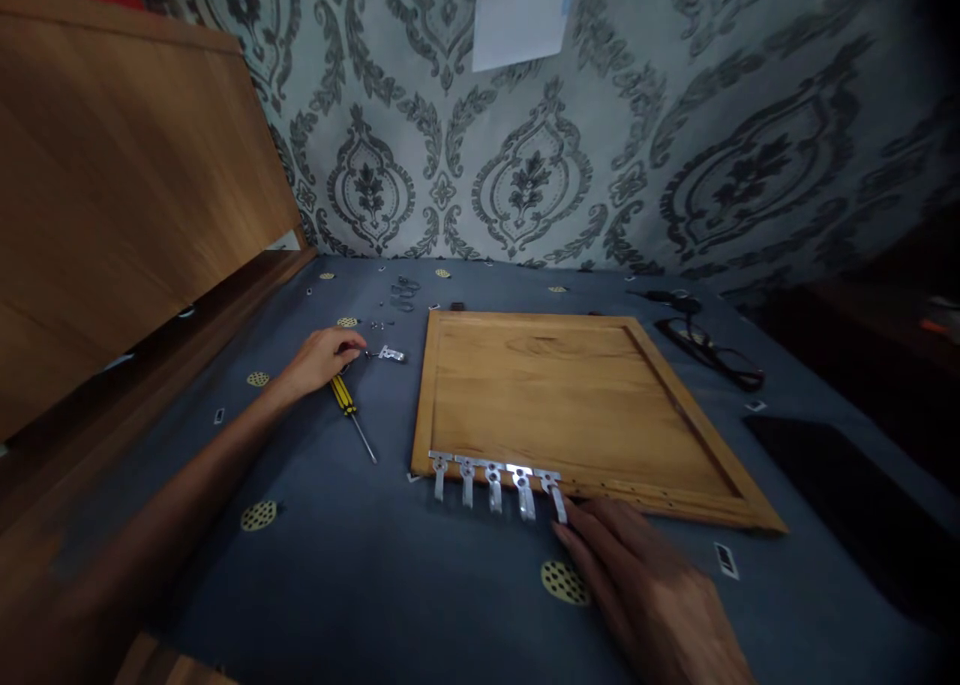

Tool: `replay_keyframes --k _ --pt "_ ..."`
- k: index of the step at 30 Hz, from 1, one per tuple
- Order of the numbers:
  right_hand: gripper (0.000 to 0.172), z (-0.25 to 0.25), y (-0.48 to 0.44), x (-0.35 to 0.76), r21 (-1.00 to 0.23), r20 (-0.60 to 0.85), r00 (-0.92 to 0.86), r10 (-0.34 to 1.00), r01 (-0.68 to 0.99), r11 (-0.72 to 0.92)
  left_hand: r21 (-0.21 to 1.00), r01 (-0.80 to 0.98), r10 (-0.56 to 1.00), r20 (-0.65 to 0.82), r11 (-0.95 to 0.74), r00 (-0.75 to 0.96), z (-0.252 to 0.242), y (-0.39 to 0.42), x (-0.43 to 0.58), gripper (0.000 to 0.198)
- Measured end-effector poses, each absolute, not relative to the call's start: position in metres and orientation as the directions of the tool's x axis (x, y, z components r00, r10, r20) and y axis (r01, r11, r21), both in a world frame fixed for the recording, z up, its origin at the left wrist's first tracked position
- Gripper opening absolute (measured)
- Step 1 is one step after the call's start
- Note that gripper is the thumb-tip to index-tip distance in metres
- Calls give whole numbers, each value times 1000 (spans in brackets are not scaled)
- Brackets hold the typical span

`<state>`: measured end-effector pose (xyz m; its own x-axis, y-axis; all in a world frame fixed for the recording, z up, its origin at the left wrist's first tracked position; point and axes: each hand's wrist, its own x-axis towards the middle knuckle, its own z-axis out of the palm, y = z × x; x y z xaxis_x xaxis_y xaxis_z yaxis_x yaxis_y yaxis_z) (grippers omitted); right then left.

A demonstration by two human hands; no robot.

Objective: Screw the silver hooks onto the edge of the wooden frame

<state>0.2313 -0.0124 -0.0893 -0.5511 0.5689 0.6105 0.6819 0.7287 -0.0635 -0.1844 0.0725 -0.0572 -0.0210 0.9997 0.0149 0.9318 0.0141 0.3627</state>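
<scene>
A framed wooden panel (555, 395) lies flat on the dark cloth, with a row of several metal hinges (493, 480) along its near edge. My right hand (637, 575) pinches the arm of the rightmost hinge (555, 495) between thumb and fingers. On the left, my left hand (322, 357) rests with its fingertips together by some tiny metal pieces; what it holds, if anything, is too small to make out. A yellow-handled screwdriver (343, 395) lies just below that hand, and one loose hinge (392, 355) is to its right.
Small screws (380, 325) and dark clips (403, 290) lie behind the left hand. Eyeglasses (712, 355) and a black flat object (832, 485) are at the right. A wooden cabinet (135, 185) stands at the left, and a patterned wall (525, 165) rises behind.
</scene>
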Motion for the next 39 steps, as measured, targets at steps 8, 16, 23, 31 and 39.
replay_keyframes --k 8,16,23,31,39 --pt "43 -89 -15 232 -95 595 -545 591 682 725 349 937 999 -24 -15 25 -65 83 -184 39" --pt "41 -88 -16 232 -127 585 -546 600 669 732 380 923 998 -7 -57 65 -65 85 -189 40" --pt "36 -89 -21 232 -165 498 -551 670 698 697 554 826 991 126 -102 37 -29 70 -162 32" --pt "32 -88 -23 233 -236 420 -537 731 714 660 765 592 922 5 -253 388 -7 54 -40 25" --pt "27 -88 -23 233 -230 423 -521 741 730 644 738 565 733 -143 -369 665 -22 68 21 14"
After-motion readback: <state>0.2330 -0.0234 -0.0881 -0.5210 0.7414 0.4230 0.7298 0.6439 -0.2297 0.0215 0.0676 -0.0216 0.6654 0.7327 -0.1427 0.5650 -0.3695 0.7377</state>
